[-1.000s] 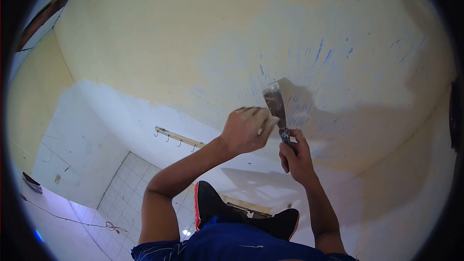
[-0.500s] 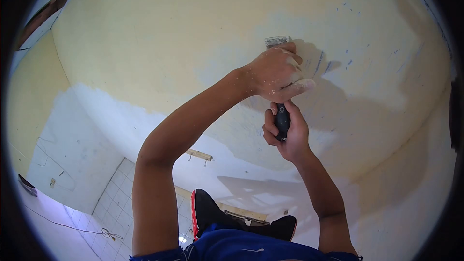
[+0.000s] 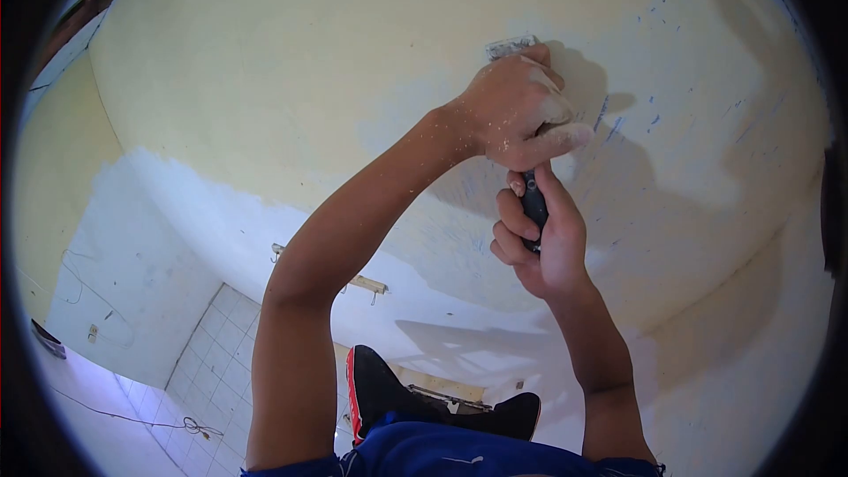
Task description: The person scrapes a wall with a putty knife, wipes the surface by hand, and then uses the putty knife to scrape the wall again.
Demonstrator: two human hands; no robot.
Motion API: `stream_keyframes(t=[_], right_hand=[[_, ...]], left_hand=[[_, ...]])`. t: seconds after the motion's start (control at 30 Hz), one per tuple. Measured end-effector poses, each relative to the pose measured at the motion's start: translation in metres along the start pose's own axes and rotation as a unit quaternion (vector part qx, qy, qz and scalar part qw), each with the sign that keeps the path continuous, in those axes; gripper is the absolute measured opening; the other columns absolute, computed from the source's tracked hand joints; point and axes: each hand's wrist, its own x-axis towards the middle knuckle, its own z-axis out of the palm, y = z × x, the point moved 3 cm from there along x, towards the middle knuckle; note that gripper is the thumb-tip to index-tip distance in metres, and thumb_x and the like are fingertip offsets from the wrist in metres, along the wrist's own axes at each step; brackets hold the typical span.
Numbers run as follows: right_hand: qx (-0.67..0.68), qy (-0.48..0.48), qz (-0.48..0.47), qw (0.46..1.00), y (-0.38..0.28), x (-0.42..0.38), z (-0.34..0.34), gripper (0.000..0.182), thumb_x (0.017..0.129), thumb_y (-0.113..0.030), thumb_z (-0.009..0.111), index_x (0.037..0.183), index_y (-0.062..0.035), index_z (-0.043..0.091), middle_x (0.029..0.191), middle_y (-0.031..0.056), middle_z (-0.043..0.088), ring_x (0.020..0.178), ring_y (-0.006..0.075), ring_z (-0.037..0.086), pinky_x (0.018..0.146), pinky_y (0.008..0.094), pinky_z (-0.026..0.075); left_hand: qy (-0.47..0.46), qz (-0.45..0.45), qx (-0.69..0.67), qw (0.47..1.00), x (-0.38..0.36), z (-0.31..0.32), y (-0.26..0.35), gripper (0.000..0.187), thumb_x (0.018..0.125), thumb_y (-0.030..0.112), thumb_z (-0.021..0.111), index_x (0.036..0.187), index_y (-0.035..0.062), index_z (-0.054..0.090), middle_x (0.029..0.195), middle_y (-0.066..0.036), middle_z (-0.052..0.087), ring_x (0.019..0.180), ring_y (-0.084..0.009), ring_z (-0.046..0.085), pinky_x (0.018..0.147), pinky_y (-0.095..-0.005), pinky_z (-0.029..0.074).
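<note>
My right hand (image 3: 563,243) is wrapped round the black handle (image 3: 534,208) of a scraper, just below my left hand. Dusted with white, my left hand (image 3: 526,115) is closed over the scraper's upper part and hides its middle. Beyond those knuckles shows the scraper's grey, white-smeared rectangular end (image 3: 511,47), right at the wall. The wall (image 3: 353,62) is pale yellow with whitish worn patches, and blue streaks (image 3: 616,128) show to the right of my hands.
My black shoes (image 3: 393,389) with red edges are below, high over the tiled floor (image 3: 212,344). A hook rail (image 3: 367,283) is fixed low on the wall. A thin cable (image 3: 190,425) hangs at lower left. Shadows of my arms fall on the wall.
Both hands and the scraper have moved a little up and to the right along the wall. The grip of each hand looks the same.
</note>
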Motion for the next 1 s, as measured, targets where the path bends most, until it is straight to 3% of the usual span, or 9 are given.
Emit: stream_keyframes(t=[0.2, 0.37, 0.6, 0.9, 1.0], right_hand=[[0.003, -0.021, 0.011, 1.000, -0.016, 0.007, 0.004, 0.033, 0.107, -0.043, 0.033, 0.093, -0.0149, 0.041, 0.056, -0.0027, 0.028, 0.040, 0.0082, 0.017, 0.039, 0.0259, 0.015], [-0.016, -0.022, 0.000, 1.000, -0.023, 0.011, 0.009, 0.032, 0.107, -0.042, 0.033, 0.091, -0.0147, 0.041, 0.056, -0.0032, 0.028, 0.040, 0.0076, 0.016, 0.039, 0.0257, 0.015], [-0.027, 0.007, 0.018, 0.999, -0.010, -0.003, -0.003, 0.031, 0.106, -0.041, 0.034, 0.091, -0.0146, 0.041, 0.055, -0.0037, 0.028, 0.040, 0.0074, 0.016, 0.039, 0.0253, 0.014], [-0.047, -0.041, 0.011, 0.998, -0.037, 0.010, 0.017, 0.032, 0.106, -0.042, 0.036, 0.090, -0.0146, 0.041, 0.056, -0.0037, 0.027, 0.041, 0.0070, 0.016, 0.039, 0.0256, 0.014], [-0.037, -0.006, 0.016, 0.999, -0.029, 0.007, 0.011, 0.032, 0.106, -0.042, 0.036, 0.090, -0.0140, 0.041, 0.056, -0.0038, 0.027, 0.041, 0.0067, 0.016, 0.040, 0.0255, 0.013]], left_hand=[[0.034, 0.022, -0.016, 0.999, 0.007, -0.008, -0.007, 0.040, 0.086, 0.032, 0.056, 0.053, 0.0093, 0.052, 0.049, -0.007, 0.040, 0.052, -0.0267, 0.036, 0.068, -0.0380, 0.036], [0.022, -0.035, 0.024, 0.999, 0.010, -0.018, -0.009, 0.040, 0.084, 0.033, 0.057, 0.053, 0.0090, 0.051, 0.050, -0.008, 0.040, 0.052, -0.0267, 0.037, 0.068, -0.0383, 0.034], [0.042, -0.012, -0.007, 0.999, 0.000, 0.000, 0.002, 0.039, 0.084, 0.032, 0.058, 0.053, 0.0087, 0.052, 0.050, -0.008, 0.040, 0.053, -0.0265, 0.038, 0.068, -0.0383, 0.035], [0.053, -0.047, 0.008, 0.997, 0.011, -0.024, -0.012, 0.038, 0.082, 0.032, 0.059, 0.053, 0.0085, 0.050, 0.049, -0.008, 0.037, 0.052, -0.0269, 0.034, 0.067, -0.0381, 0.033], [0.053, -0.054, 0.025, 0.997, 0.008, -0.015, -0.009, 0.038, 0.082, 0.033, 0.060, 0.053, 0.0089, 0.051, 0.049, -0.007, 0.037, 0.052, -0.0266, 0.034, 0.067, -0.0373, 0.033]])
